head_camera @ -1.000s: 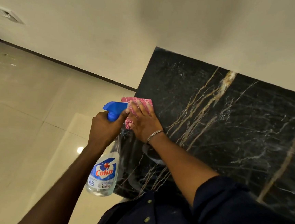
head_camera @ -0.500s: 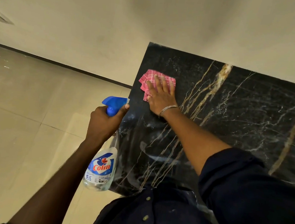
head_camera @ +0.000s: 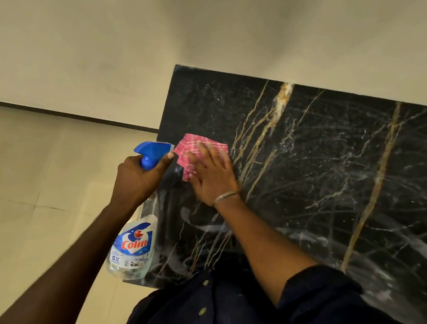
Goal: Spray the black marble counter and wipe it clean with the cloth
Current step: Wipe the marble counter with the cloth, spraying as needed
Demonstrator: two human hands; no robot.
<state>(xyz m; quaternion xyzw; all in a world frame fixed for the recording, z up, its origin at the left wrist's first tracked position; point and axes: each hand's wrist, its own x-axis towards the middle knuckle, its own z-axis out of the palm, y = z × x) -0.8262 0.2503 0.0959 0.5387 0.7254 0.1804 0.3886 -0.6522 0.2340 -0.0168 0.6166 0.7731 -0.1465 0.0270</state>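
Head view: right hand flat, pressing cloth near counter left edge; left hand grips spray bottle. Use even pressure, overlap strokes toward front-edge streaks.

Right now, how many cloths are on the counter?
1: the pink cloth lies near the counter's left edge, under the right hand. More could be hidden beyond the frame.

The right hand, its fingers blurred, covers much of the pink cloth near the left edge of the counter. The counter runs off the picture's right side, and a dark sleeve hides its near edge. The left hand hides the neck of the spray bottle, whose small print is unreadable.
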